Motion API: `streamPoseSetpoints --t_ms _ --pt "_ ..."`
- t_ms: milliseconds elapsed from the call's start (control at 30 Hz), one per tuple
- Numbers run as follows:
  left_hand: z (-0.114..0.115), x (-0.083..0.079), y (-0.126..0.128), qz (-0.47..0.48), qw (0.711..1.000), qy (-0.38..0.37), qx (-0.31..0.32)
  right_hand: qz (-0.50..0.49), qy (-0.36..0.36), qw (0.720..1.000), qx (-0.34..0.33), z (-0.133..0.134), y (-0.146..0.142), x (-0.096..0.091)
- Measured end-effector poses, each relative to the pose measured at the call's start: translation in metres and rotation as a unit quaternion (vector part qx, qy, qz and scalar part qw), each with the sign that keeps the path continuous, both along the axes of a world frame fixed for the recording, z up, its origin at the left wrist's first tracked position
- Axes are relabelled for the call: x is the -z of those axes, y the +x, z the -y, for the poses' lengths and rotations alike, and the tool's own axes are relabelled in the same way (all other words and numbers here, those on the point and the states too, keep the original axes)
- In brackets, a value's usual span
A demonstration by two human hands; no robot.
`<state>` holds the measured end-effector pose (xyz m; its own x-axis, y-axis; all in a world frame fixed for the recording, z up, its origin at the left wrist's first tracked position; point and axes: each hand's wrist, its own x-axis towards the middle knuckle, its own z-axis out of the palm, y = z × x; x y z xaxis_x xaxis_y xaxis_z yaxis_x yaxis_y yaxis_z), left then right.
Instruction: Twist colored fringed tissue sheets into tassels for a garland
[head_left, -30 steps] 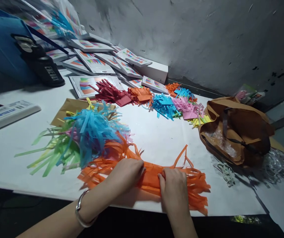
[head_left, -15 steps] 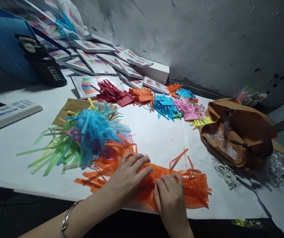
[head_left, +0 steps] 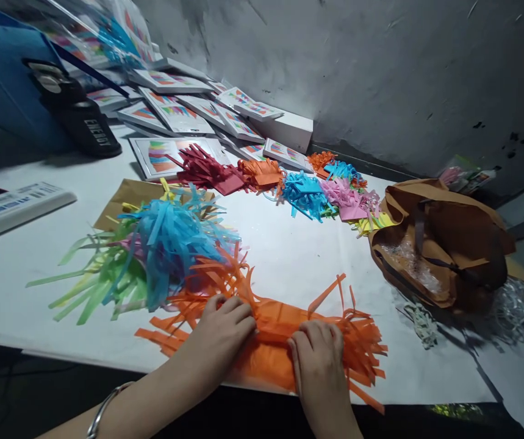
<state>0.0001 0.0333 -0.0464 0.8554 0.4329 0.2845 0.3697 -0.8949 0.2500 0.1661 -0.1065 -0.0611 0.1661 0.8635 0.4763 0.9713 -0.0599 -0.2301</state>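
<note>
An orange tissue-paper sheet [head_left: 271, 364] with fringed ends lies across the near edge of the white table, a raised fold running along its middle. My left hand [head_left: 226, 335] has its fingers curled on that fold at the left. At its right part, my right hand [head_left: 320, 356] pinches the same fold between thumb and bent fingers. Both fingertips are partly hidden. Loose orange strips spread out beyond each hand. Touching the orange strips on the left is a heap of blue, green and pink tissue fringe [head_left: 168, 244], with brown paper [head_left: 118, 204] under it.
Bundled paper tassels [head_left: 305, 194] in several colours form a row behind. Flat printed boxes [head_left: 183, 116] are piled near the wall, beside a black bottle [head_left: 85, 125]. A brown bag [head_left: 445, 238] stands open at the right. A white device [head_left: 24, 207] lies left.
My hands have moved apart, the left one shifting left and the right one slightly right. More of the raised fold shows between them.
</note>
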Motion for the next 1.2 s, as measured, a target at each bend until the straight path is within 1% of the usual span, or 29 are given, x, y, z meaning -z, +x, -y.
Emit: streamPoseSetpoints --t_ms 100,167,200,233,267,367,400,433,500,600,667,733,800,900,967,1033,1133,1200 --pt "-0.002 -0.006 0.013 -0.069 0.995 0.017 -0.074 0.038 -0.044 0.996 0.067 -0.013 0.002 -0.004" --pt "-0.004 -0.010 0.022 -0.103 0.991 0.012 -0.089 0.066 -0.051 0.990 0.115 -0.019 0.001 -0.007" --pt "-0.005 -0.011 0.025 -0.114 0.989 0.006 -0.089 0.073 -0.043 0.988 0.126 -0.021 0.000 -0.010" --pt "-0.006 -0.012 0.028 -0.120 0.989 0.002 -0.087 0.074 -0.030 0.990 0.118 -0.021 -0.001 -0.012" --pt "-0.007 -0.013 0.029 -0.123 0.989 -0.001 -0.084 0.067 -0.016 0.993 0.093 -0.022 -0.003 -0.013" --pt "-0.007 -0.015 0.028 -0.123 0.989 -0.005 -0.083 0.036 0.004 0.999 -0.022 -0.021 -0.008 -0.015" --pt "-0.006 -0.015 0.027 -0.119 0.989 -0.003 -0.086 0.030 0.005 0.999 -0.045 -0.020 -0.010 -0.014" --pt "-0.006 -0.015 0.025 -0.110 0.990 0.001 -0.089 0.026 0.005 0.998 -0.053 -0.020 -0.011 -0.013" --pt "-0.004 -0.012 0.020 -0.074 0.994 0.017 -0.072 0.016 0.007 0.999 -0.044 -0.019 -0.010 -0.011" --pt "-0.003 -0.005 0.013 -0.005 0.999 0.043 -0.001 -0.001 0.012 1.000 -0.019 -0.016 -0.007 -0.009" --pt "-0.003 -0.001 0.010 0.020 0.998 0.049 0.030 0.014 0.026 1.000 -0.003 -0.013 -0.006 -0.010" --pt "-0.003 0.001 0.009 0.033 0.998 0.048 0.038 0.034 0.047 0.998 -0.001 -0.010 -0.007 -0.012" --pt "-0.003 0.000 0.009 0.049 0.996 0.053 0.043 0.042 0.067 0.997 -0.014 -0.009 -0.010 -0.012" --pt "-0.003 -0.001 0.010 0.064 0.993 0.068 0.066 0.021 0.057 0.998 -0.020 -0.011 -0.016 -0.010" --pt "-0.005 -0.001 0.010 0.057 0.992 0.080 0.073 0.002 0.027 1.000 0.004 -0.012 -0.015 -0.007" --pt "-0.009 -0.001 0.010 0.041 0.994 0.082 0.060 -0.004 0.002 1.000 0.031 -0.010 -0.010 -0.005" --pt "-0.016 -0.001 0.010 0.010 0.996 0.080 0.036 0.038 -0.002 0.996 0.075 -0.004 0.000 -0.003" --pt "-0.020 -0.002 0.011 0.000 0.995 0.088 0.049 0.076 0.001 0.994 0.081 -0.002 0.001 -0.005"
